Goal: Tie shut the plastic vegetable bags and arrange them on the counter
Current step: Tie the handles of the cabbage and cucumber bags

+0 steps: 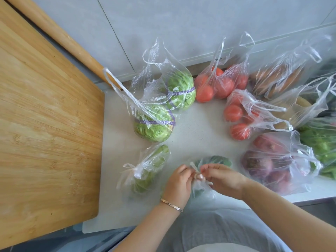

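Note:
A small clear bag of dark leafy greens (214, 160) lies at the counter's front edge. My left hand (179, 182) and my right hand (223, 177) both pinch its twisted handles at the knot between them. To the left lies a knotted bag of pale green vegetables (147, 170). Behind it an open bag holds two lettuce heads (163, 110) banded in purple. Two open bags of tomatoes (218, 84) (240, 120) sit at the back and right. An open bag of red onions (269, 164) lies right of my hands.
A large wooden cutting board (47, 124) covers the left side, its edge near the knotted bag. At far right are open bags of carrots (283, 79) and leafy greens (320, 142). The pale counter (200, 131) shows between the bags. A grey wall stands behind.

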Tool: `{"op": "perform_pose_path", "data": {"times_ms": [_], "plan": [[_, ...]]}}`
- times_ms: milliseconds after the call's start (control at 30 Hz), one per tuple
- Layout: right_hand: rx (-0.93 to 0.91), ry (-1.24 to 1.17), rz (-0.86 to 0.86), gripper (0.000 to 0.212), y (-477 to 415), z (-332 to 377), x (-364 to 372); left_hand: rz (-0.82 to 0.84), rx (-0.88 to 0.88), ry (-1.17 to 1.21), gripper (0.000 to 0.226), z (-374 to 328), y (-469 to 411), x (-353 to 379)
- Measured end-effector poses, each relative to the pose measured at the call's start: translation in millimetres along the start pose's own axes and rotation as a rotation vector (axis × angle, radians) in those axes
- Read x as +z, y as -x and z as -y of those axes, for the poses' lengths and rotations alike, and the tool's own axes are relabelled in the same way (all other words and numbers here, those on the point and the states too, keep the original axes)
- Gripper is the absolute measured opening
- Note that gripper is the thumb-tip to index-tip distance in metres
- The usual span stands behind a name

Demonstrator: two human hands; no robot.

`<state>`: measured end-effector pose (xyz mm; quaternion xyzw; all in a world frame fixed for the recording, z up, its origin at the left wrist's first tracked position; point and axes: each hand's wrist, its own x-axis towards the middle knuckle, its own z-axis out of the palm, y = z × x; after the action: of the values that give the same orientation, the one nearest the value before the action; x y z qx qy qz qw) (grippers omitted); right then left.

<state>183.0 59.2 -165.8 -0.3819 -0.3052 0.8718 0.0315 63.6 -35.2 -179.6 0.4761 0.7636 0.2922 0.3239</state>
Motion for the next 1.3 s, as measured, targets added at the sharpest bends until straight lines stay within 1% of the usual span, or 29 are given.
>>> {"op": "perform_pose_path", "data": {"times_ms": [33, 67, 133, 167, 200, 267, 333, 400, 500, 567, 633, 700, 767, 833, 867, 933, 1033, 1100, 1200, 1300], "plan": [[0.010, -0.028, 0.023, 0.013, 0, 2, 0, 0.002, -0.014, 0.023, 0.040, 1, -3, 0], [-0.005, 0.038, 0.001, 0.017, 0, 3, -1, 0.016, -0.066, 0.060, 0.033, 2, -7, -1], [-0.105, 0.382, -0.122, 0.034, -3, 0, -4, 0.077, -0.244, 0.174, 0.021, 3, -14, -4], [-0.182, 0.539, -0.181, 0.038, -3, -1, -4, 0.115, -0.313, 0.227, 0.019, 5, -16, -5], [-0.265, 0.671, -0.208, 0.037, -2, -2, -1, 0.145, -0.348, 0.248, 0.017, 6, -16, -6], [-0.433, 0.924, -0.218, 0.030, -4, -8, 1, 0.169, -0.382, 0.266, 0.017, 6, -16, -8], [-0.556, 1.100, -0.252, 0.022, -6, -14, 1, 0.161, -0.418, 0.289, 0.018, 5, -16, -10], [-0.592, 1.155, -0.281, 0.016, -7, -14, 0, 0.171, -0.451, 0.291, 0.018, 5, -16, -11], [-0.594, 1.202, -0.226, 0.014, -8, -10, -1, 0.195, -0.496, 0.328, 0.023, 3, -13, -11], [-0.566, 1.244, -0.189, 0.016, -10, -8, -1, 0.203, -0.495, 0.345, 0.025, 2, -13, -12], [-0.568, 1.277, -0.187, 0.014, -11, -6, -3, 0.229, -0.494, 0.355, 0.025, 3, -13, -13], [-0.606, 1.309, -0.183, 0.013, -13, -3, -5, 0.265, -0.522, 0.394, 0.024, 1, -13, -13], [-0.650, 1.359, -0.156, 0.016, -14, -3, -6, 0.260, -0.588, 0.463, 0.025, -1, -12, -13], [-0.708, 1.468, -0.169, 0.017, -12, -5, -6, 0.238, -0.632, 0.523, 0.026, -3, -12, -13], [-0.730, 1.524, -0.195, 0.021, -11, -7, -6, 0.234, -0.630, 0.511, 0.025, -2, -12, -14], [-0.762, 1.610, -0.227, 0.028, -10, -12, -6, 0.252, -0.580, 0.387, 0.023, -2, -12, -16], [-0.760, 1.669, -0.245, 0.030, -11, -19, -7, 0.265, -0.461, 0.184, 0.023, -2, -15, -21], [-0.772, 1.639, -0.265, 0.031, -11, -21, -9, 0.230, -0.387, 0.064, 0.023, -2, -17, -23], [-0.809, 1.535, -0.253, 0.030, -10, -22, -12, 0.128, -0.296, -0.125, 0.025, -3, -20, -28], [-0.844, 1.526, -0.255, 0.029, -10, -25, -12, 0.082, -0.314, -0.213, 0.023, 0, -24, -30]]}}
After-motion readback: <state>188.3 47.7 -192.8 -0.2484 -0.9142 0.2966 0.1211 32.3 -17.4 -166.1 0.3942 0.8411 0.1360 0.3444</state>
